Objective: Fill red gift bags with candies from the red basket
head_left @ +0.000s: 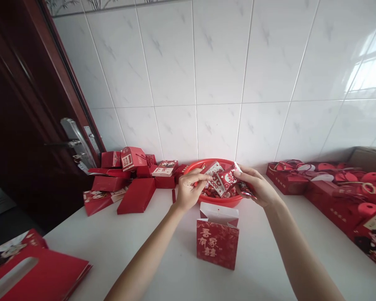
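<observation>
Red bags (56,267), left hand (190,190) and right hand (260,188) pinching packets (229,177) over basket rim (227,202), tabletop (263,251) flanking box (217,244)

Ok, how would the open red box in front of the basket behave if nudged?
The red box might slide or tip readily, since it stands upright on a smooth-looking tabletop. Its thin-edged walls suggest light card, likely to flex if squeezed. The raised back flap would probably bend first.

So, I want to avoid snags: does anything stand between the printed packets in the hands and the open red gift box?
Only the near rim of the red plastic basket and the white-lined far wall of the gift box lie between the packets and its opening; nothing else visible.
</observation>
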Action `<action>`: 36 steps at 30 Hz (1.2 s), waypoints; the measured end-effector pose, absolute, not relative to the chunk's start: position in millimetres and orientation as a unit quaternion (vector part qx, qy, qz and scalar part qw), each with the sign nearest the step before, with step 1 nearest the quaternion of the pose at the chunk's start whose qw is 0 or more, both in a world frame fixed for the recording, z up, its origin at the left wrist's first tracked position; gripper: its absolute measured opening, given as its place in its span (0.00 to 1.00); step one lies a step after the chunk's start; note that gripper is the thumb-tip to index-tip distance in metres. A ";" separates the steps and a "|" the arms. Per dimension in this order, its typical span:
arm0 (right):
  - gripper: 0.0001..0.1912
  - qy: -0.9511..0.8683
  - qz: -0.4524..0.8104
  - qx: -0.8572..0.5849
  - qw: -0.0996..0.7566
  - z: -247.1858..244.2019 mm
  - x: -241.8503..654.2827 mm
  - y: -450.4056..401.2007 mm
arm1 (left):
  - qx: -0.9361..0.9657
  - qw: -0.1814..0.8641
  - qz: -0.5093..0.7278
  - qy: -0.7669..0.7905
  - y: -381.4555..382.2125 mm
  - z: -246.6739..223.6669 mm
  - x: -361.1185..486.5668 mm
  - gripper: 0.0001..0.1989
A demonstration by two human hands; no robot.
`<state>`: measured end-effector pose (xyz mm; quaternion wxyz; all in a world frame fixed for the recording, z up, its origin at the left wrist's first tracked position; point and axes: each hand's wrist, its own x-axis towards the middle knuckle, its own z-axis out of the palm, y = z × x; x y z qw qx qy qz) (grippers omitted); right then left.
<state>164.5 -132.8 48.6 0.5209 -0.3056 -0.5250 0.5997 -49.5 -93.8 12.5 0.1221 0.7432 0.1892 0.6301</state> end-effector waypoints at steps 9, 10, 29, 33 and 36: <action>0.17 -0.549 0.545 -0.303 0.557 53.9 165.9 -141.8 | 0.727 0.308 0.571 0.227 -112.8 13.6 -64.0 0.09; 0.17 -0.554 0.533 -0.307 0.561 54.6 167.2 -143.0 | 0.729 0.323 0.556 0.233 -114.0 15.2 -65.8 0.07; 0.16 -0.578 0.247 -0.584 0.514 7.2 201.9 -88.2 | 0.846 0.271 0.096 0.449 -12.5 1.0 -63.1 0.05; 0.15 -0.567 0.230 -0.592 0.524 5.0 205.5 -85.6 | 0.826 0.288 0.007 0.485 19.1 -7.9 -37.0 0.13; 0.16 -0.561 0.241 -0.573 0.547 8.2 208.3 -86.8 | 0.829 0.292 0.001 0.477 28.8 -19.0 -25.6 0.14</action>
